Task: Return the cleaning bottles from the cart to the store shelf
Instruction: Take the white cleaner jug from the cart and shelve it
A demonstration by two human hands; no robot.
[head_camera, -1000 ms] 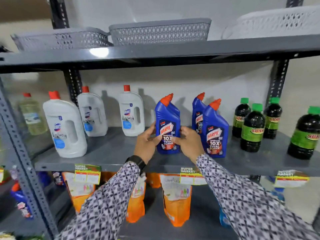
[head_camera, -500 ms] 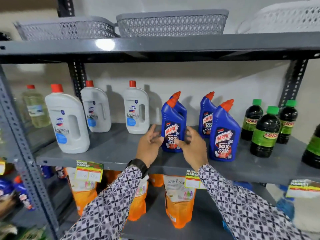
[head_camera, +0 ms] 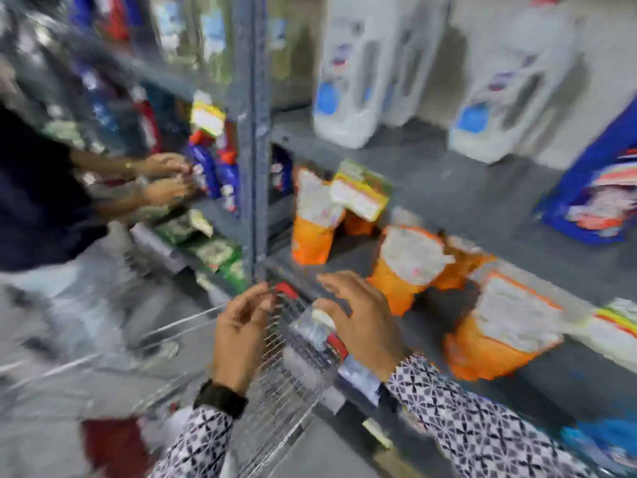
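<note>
The view is blurred by motion. My left hand (head_camera: 241, 326) and my right hand (head_camera: 362, 319) hang over the wire cart (head_camera: 286, 384), fingers spread, holding nothing. Between them, inside the cart, lie bottles with red caps (head_camera: 319, 331), too blurred to tell apart. A blue cleaning bottle (head_camera: 596, 188) stands on the grey shelf (head_camera: 448, 181) at the right edge. White jugs (head_camera: 351, 67) stand further back on that shelf.
Orange refill pouches (head_camera: 406, 267) fill the lower shelf beside the cart. A grey upright post (head_camera: 255, 139) divides the shelving. At the left another person (head_camera: 38, 198) handles blue bottles (head_camera: 210, 167) on the neighbouring rack. Yellow price tags (head_camera: 358, 191) hang from the shelf edge.
My hands let go of the blue bottle on the shelf and dropped down to the cart. The view swung down and left, bringing the cart and another person into sight.
</note>
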